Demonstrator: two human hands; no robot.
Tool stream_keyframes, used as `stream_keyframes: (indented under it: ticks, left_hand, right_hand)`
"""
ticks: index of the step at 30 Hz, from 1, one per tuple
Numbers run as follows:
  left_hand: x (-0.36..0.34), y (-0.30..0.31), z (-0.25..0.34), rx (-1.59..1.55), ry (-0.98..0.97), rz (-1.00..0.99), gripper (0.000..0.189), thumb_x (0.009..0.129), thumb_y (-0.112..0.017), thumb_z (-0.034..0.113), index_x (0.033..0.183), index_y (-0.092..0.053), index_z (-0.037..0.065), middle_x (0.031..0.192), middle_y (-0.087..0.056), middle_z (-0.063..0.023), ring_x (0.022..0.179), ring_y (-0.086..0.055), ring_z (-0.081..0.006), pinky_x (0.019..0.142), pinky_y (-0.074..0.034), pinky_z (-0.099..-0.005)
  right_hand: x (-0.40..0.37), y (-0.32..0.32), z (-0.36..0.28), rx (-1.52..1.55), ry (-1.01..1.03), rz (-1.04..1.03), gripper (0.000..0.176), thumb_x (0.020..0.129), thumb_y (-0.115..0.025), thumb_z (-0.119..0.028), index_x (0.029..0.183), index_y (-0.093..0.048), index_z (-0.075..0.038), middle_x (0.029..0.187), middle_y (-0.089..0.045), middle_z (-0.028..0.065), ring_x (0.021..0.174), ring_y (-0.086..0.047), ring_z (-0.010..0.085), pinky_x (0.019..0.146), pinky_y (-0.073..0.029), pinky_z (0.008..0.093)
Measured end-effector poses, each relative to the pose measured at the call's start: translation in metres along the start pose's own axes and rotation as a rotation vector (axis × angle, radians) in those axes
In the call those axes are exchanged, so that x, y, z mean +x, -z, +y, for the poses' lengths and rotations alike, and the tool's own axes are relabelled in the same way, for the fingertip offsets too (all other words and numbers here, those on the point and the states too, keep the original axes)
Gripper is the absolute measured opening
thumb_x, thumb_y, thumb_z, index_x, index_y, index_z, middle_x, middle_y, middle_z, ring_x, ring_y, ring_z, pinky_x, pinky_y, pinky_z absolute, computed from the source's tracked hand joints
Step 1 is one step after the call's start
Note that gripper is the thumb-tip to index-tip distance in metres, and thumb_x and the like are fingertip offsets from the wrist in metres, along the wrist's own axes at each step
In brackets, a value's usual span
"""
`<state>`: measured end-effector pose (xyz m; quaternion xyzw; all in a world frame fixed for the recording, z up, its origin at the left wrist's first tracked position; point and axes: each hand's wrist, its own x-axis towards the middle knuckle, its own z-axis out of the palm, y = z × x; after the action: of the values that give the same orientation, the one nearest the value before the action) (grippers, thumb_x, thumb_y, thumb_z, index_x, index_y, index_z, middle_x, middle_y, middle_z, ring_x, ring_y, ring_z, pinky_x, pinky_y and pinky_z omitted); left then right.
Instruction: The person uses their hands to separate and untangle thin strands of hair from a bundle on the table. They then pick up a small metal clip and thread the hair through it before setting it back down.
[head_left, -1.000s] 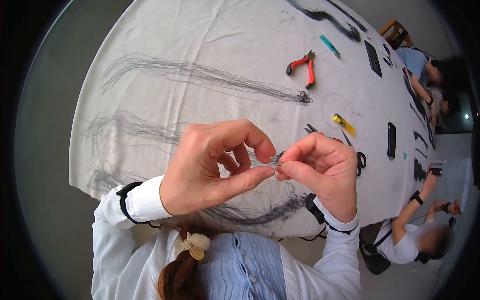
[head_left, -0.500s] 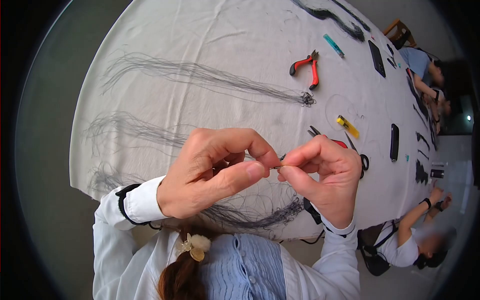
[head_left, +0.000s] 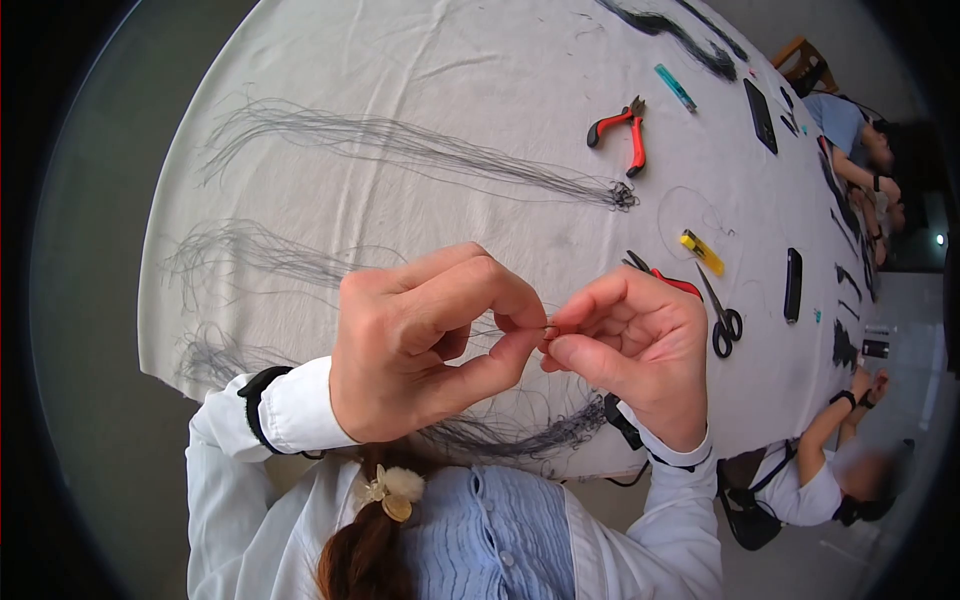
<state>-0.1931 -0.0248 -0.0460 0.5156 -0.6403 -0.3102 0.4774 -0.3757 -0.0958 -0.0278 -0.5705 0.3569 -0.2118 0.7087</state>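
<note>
My left hand (head_left: 425, 340) and my right hand (head_left: 632, 350) meet fingertip to fingertip above the white-clothed table (head_left: 450, 90). Between thumbs and forefingers they pinch a thin strand of dark hair with a tiny bead-like bit (head_left: 548, 327) at the pinch. The strand trails left, hidden behind my left fingers. A loose bundle of dark hair (head_left: 520, 435) lies on the cloth just below my hands, near the table's front edge.
Long hair bundles (head_left: 420, 150) lie fanned across the cloth. Red-handled pliers (head_left: 625, 125), a second red tool (head_left: 665, 277), scissors (head_left: 720, 315), a yellow item (head_left: 703, 252), a teal item (head_left: 676, 87) and phones (head_left: 793, 285) lie to the right. Other people sit along the right edge (head_left: 830, 480).
My hands shifted slightly up and kept pinching the strand. The left fingers curled tighter over the thumb. The scissors beside my right hand came more into sight.
</note>
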Motion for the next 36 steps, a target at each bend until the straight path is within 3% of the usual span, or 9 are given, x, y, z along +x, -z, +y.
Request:
stream_keyframes:
  ticks: [5, 11, 13, 17, 19, 20, 22, 31, 36]
  left_hand:
    - [0.001, 0.001, -0.002, -0.006, -0.013, 0.010, 0.012, 0.070, -0.067, -0.004, 0.078, -0.061, 0.003, 0.074, -0.059, -0.0034, 0.048, -0.042, -0.0031, 0.040, -0.029, -0.0194]
    - [0.003, 0.000, 0.000, -0.036, 0.051, -0.031, 0.008, 0.074, -0.063, -0.001, 0.078, -0.057, 0.002, 0.074, -0.058, -0.0022, 0.050, -0.042, -0.0027, 0.042, -0.030, -0.0192]
    - [0.003, 0.002, 0.001, -0.170, 0.242, -0.095, 0.005, 0.077, -0.060, 0.000, 0.079, -0.056, 0.002, 0.074, -0.055, -0.0004, 0.051, -0.042, -0.0013, 0.043, -0.032, -0.0186]
    - [0.003, 0.001, -0.003, -0.346, 0.403, -0.139, 0.005, 0.080, -0.058, 0.004, 0.079, -0.055, 0.001, 0.073, -0.053, 0.0018, 0.053, -0.041, 0.0001, 0.044, -0.032, -0.0176]
    - [0.005, 0.001, -0.004, -0.499, 0.492, -0.158, 0.005, 0.081, -0.057, 0.006, 0.080, -0.055, 0.002, 0.072, -0.052, 0.0029, 0.053, -0.040, 0.0006, 0.044, -0.031, -0.0165]
    - [0.006, 0.002, -0.004, -0.499, 0.493, -0.157, 0.005, 0.081, -0.057, 0.006, 0.080, -0.055, 0.002, 0.072, -0.052, 0.0029, 0.053, -0.040, 0.0006, 0.044, -0.031, -0.0165]
    - [0.008, 0.006, -0.003, -0.726, 0.673, -0.227, 0.005, 0.080, -0.059, 0.006, 0.083, -0.057, 0.003, 0.071, -0.053, 0.0023, 0.051, -0.036, 0.0008, 0.043, -0.027, -0.0161]
    - [0.011, 0.014, -0.005, -1.052, 0.831, -0.298, 0.014, 0.087, -0.056, 0.013, 0.090, -0.061, 0.001, 0.073, -0.059, -0.0031, 0.044, -0.029, 0.0012, 0.038, -0.019, -0.0168]
    - [0.010, 0.011, -0.009, -1.037, 0.869, -0.332, 0.012, 0.086, -0.057, 0.011, 0.090, -0.061, 0.000, 0.074, -0.058, -0.0039, 0.043, -0.030, 0.0005, 0.038, -0.020, -0.0169]
  right_hand:
    - [0.002, 0.001, 0.003, 0.088, -0.037, -0.055, 0.008, 0.081, -0.062, 0.003, 0.088, -0.060, 0.004, 0.081, -0.064, 0.0062, 0.075, -0.064, 0.0099, 0.067, -0.052, 0.0204]
    - [0.000, -0.004, 0.006, -0.126, 0.099, 0.020, 0.004, 0.080, -0.063, 0.003, 0.083, -0.061, 0.004, 0.077, -0.064, 0.0054, 0.072, -0.064, 0.0091, 0.065, -0.052, 0.0206]
    - [0.000, -0.004, 0.007, -0.231, 0.168, 0.059, 0.003, 0.078, -0.063, 0.003, 0.080, -0.061, 0.004, 0.075, -0.065, 0.0046, 0.070, -0.064, 0.0081, 0.064, -0.053, 0.0204]
    - [0.001, -0.005, 0.012, -0.322, 0.290, 0.092, 0.007, 0.074, -0.065, 0.005, 0.079, -0.061, 0.002, 0.073, -0.065, 0.0054, 0.065, -0.064, 0.0094, 0.059, -0.051, 0.0203]
    - [0.003, -0.003, 0.011, -0.638, 0.542, 0.112, 0.014, 0.069, -0.067, 0.008, 0.079, -0.062, 0.000, 0.072, -0.064, 0.0071, 0.060, -0.062, 0.0132, 0.054, -0.049, 0.0220]
    - [0.003, -0.004, 0.011, -0.638, 0.542, 0.110, 0.014, 0.069, -0.067, 0.008, 0.079, -0.062, 0.000, 0.072, -0.064, 0.0071, 0.060, -0.062, 0.0132, 0.054, -0.049, 0.0220]
    - [0.004, -0.004, 0.012, -0.771, 0.696, 0.172, 0.019, 0.064, -0.067, 0.010, 0.079, -0.062, -0.001, 0.073, -0.064, 0.0077, 0.058, -0.060, 0.0165, 0.050, -0.047, 0.0240]
    - [0.004, -0.001, 0.007, -0.752, 0.689, 0.165, 0.021, 0.062, -0.067, 0.011, 0.079, -0.063, -0.001, 0.075, -0.064, 0.0088, 0.060, -0.061, 0.0164, 0.050, -0.047, 0.0243]
    - [0.005, 0.001, 0.010, -0.761, 0.741, 0.124, 0.023, 0.061, -0.067, 0.011, 0.080, -0.063, 0.000, 0.076, -0.064, 0.0087, 0.063, -0.061, 0.0169, 0.051, -0.048, 0.0247]
